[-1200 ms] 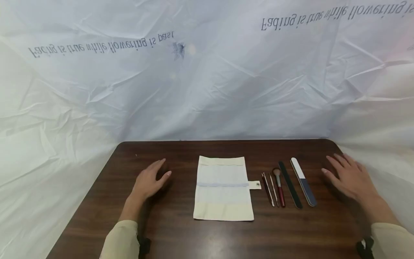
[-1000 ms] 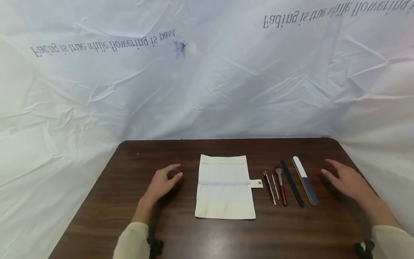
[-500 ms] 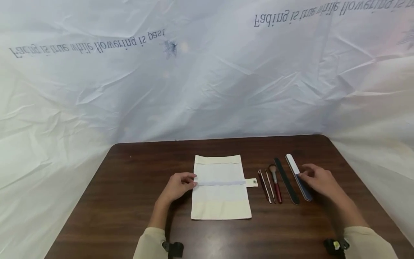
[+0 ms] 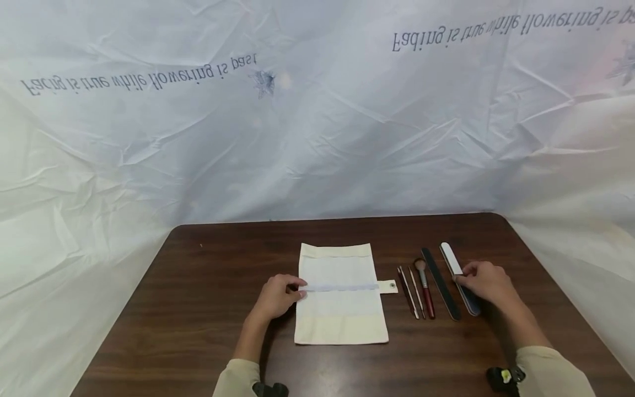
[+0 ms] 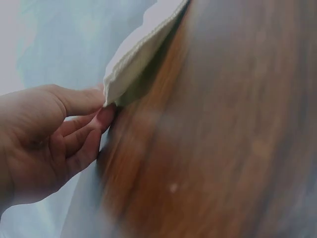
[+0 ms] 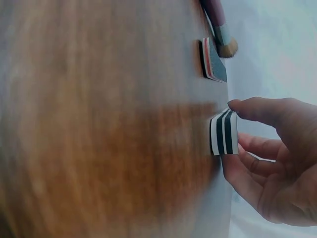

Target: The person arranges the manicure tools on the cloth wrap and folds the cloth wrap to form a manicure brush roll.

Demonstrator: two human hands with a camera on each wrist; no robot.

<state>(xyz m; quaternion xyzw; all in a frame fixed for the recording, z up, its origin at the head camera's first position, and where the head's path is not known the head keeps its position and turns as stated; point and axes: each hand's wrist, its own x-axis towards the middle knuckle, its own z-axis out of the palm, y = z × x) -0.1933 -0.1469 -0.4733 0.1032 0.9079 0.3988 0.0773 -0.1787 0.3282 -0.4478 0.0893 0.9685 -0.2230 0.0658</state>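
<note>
My left hand [image 4: 278,296] pinches the left edge of a cream cloth tool roll [image 4: 341,329], which lies unfolded with a snap tab on its right side. In the left wrist view, thumb and fingers grip the roll's stitched edge [image 5: 136,59], lifted a little off the wood. Over on the right, my right hand [image 4: 488,284] holds a thick white-and-blue nail buffer [image 4: 450,257] by its sides, near the middle. The right wrist view shows the buffer's layered black-and-white end [image 6: 224,133] between thumb and fingers. To its left lies a black nail file [image 4: 440,284].
Between roll and file lie a red-handled brush [image 4: 427,295] and two thin metal-tipped tools, one with a dark handle [image 4: 408,292], the other slim [image 4: 416,292]. The brown wooden table [image 4: 198,309] meets white plastic sheeting [image 4: 317,138] behind and at both sides.
My left hand has come rightward from the bare table to the roll's left edge and taken hold of it. The right hand has moved left onto the buffer and grips it.
</note>
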